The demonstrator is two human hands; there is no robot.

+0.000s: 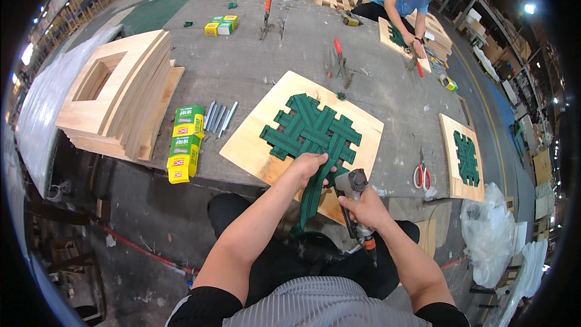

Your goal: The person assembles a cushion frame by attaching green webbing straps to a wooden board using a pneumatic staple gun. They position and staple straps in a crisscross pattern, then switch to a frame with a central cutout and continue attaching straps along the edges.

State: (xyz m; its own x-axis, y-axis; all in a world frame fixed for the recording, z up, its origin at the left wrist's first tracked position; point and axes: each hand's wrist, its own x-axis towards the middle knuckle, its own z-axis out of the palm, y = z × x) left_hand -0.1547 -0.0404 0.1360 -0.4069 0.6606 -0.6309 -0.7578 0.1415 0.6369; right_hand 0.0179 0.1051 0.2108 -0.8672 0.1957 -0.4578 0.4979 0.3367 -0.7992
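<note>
Basically, both hands were busy at the near edge. Left hand: fingers closed, pinching a loose green strap, probably to keep it under control. Right hand: wrapped round a pneumatic gun, its head near the panel's near corner, presumably for easy reach. The wooden panel lay cornerwise on the table right before the person, likely so both hands could get at it; woven green webbing covered its middle.

Counts, near to far: one gun, one loose strap, one panel. Right side: one pair of scissors, one second webbed panel. Left: two yellow-green boxes end to end, four or so metal strips beside them, probably kept handy; one stack of wooden frames, layers uncountable. Farther: one pair of red-handled pliers, about three small boxes, one co-worker bent over another panel.
</note>
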